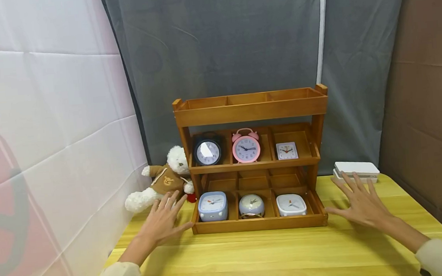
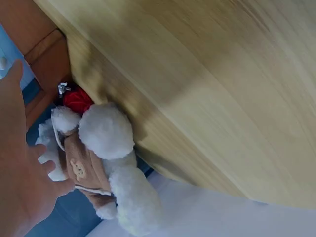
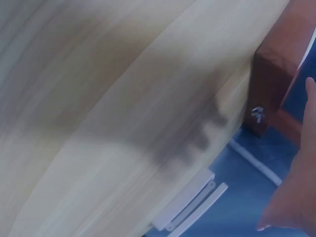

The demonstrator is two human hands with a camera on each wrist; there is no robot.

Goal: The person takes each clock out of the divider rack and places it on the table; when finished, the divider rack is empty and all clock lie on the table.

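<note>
A brown wooden rack (image 1: 260,224) with divided tiers stands between my hands. On its middle tier sit a black round clock (image 1: 208,152), a pink twin-bell alarm clock (image 1: 246,148) and a small white square clock (image 1: 287,151). Its bottom tier holds a blue clock (image 1: 212,206), a round lavender clock (image 1: 251,205) and a white clock (image 1: 291,205). My left hand (image 1: 162,222) is spread, thumb tip near the rack's lower left corner, holding nothing. Spread and without anything in it, my right hand (image 1: 360,203) is near the lower right corner.
A white plush bear (image 1: 167,181) in a brown hoodie leans at the rack's left, with a red object (image 2: 77,99) by it. White flat boxes (image 1: 357,169) lie at the back right. A white curtain hangs left, a grey one behind, a brown wall right.
</note>
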